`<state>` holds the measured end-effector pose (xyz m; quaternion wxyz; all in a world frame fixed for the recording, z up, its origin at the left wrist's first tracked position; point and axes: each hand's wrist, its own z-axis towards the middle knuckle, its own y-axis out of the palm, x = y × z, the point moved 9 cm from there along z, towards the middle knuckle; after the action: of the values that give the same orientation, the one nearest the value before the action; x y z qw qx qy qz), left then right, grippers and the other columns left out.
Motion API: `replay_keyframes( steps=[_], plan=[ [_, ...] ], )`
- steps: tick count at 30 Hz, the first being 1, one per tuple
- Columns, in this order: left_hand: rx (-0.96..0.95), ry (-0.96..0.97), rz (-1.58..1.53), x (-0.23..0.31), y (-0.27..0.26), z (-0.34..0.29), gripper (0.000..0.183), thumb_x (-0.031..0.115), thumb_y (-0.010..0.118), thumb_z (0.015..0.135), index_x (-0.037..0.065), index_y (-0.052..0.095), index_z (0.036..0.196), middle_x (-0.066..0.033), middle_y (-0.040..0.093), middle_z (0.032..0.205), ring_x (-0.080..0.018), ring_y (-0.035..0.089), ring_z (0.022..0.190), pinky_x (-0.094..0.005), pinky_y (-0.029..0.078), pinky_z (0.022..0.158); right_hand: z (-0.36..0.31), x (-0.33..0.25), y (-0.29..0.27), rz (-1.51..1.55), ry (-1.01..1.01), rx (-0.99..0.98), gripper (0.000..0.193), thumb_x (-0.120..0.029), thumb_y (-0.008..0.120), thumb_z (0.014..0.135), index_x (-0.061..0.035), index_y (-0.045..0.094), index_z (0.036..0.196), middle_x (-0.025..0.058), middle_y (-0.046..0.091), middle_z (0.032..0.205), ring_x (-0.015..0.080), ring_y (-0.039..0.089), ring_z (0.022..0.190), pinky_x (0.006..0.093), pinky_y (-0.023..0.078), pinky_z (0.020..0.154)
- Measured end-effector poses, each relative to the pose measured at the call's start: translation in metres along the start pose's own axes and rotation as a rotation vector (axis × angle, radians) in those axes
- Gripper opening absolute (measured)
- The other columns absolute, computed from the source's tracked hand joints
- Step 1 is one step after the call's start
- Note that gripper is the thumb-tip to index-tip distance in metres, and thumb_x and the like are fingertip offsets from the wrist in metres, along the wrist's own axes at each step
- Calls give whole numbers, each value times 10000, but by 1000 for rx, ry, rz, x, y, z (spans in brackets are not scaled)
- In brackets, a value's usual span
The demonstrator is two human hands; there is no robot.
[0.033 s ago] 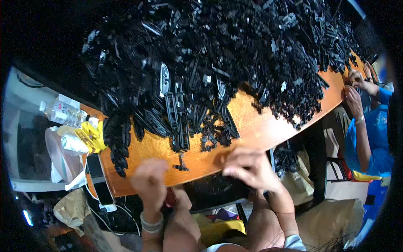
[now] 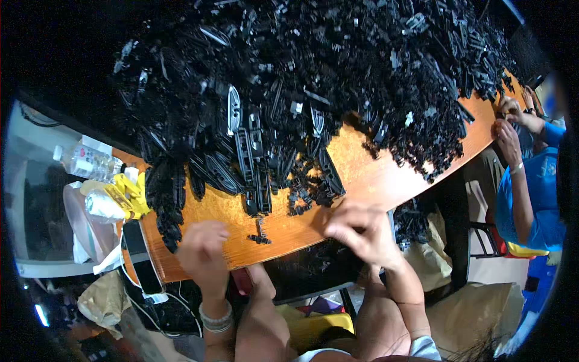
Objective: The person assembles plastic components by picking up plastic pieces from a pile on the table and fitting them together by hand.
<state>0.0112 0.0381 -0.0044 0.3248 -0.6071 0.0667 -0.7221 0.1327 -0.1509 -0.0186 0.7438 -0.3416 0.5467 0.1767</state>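
Observation:
My left hand point(image 2: 204, 256) hovers over the table's near edge, left of a small black plastic piece point(image 2: 260, 239). Its fingers are curled and smeared by motion, so I cannot tell whether it holds anything. Further right, my right hand point(image 2: 365, 235) is above the same edge, with thumb and fingers drawn together at the left. Whatever lies between those fingertips is too blurred to make out. Long black plastic parts point(image 2: 258, 194) lie beyond my hands, alongside a cluster of small black pieces point(image 2: 300, 202).
A large heap of black plastic parts point(image 2: 338, 78) covers much of the wooden table point(image 2: 356, 163). At left are a plastic bottle point(image 2: 87, 161), a yellow object point(image 2: 128, 194) and a dark phone-like slab point(image 2: 134, 237). A co-worker in blue point(image 2: 528, 193) works at the right edge.
My left hand has shifted left, farther from the small black piece. My right hand has moved slightly away from me, its fingertips still drawn together.

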Motion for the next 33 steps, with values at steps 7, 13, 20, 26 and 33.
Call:
replay_keyframes(
  steps=[7, 13, 20, 26, 33],
  plan=[
    [571, -74, 168, -10, -36, 20, 133, 6, 469, 895, -34, 582, 954, -122, 585, 952, -174, 570, 783, -274, 460, 706, 17, -10, 12, -93, -156, 191, 63, -18, 665, 792, 11, 654, 847, 108, 592, 760, 208, 592, 676, 286, 467, 600],
    [126, 304, 927, 21, 2, 69, 356, -94, 548, 709, -31, 580, 1058, -201, 526, 1165, -343, 513, 1037, -419, 435, 892, 11, -23, 40, -547, -358, 153, 284, -7, 713, 699, -30, 650, 975, 78, 595, 905, 212, 604, 729, 297, 510, 602],
    [48, 277, 906, 9, -8, 55, 343, -81, 574, 708, -49, 580, 1049, -186, 553, 1073, -332, 534, 978, -420, 458, 838, 3, -30, 42, -677, -409, 114, 271, -15, 642, 718, 15, 583, 981, 110, 574, 953, 222, 580, 765, 301, 504, 567],
    [43, 339, 822, 12, -10, 51, 265, -77, 617, 718, -54, 588, 980, -191, 571, 1049, -357, 544, 980, -419, 467, 831, 0, -23, 14, -153, -266, 300, 329, 103, 627, 739, 36, 582, 1058, 154, 571, 951, 229, 604, 748, 272, 505, 633],
    [213, 78, 253, 31, -4, 23, 249, -26, 652, 718, 2, 595, 959, -160, 626, 977, -280, 622, 890, -349, 498, 793, -4, 16, 13, 698, 24, 282, 181, 99, 585, 827, 73, 612, 1004, 152, 581, 1023, 159, 645, 808, 247, 543, 719]
  ],
)
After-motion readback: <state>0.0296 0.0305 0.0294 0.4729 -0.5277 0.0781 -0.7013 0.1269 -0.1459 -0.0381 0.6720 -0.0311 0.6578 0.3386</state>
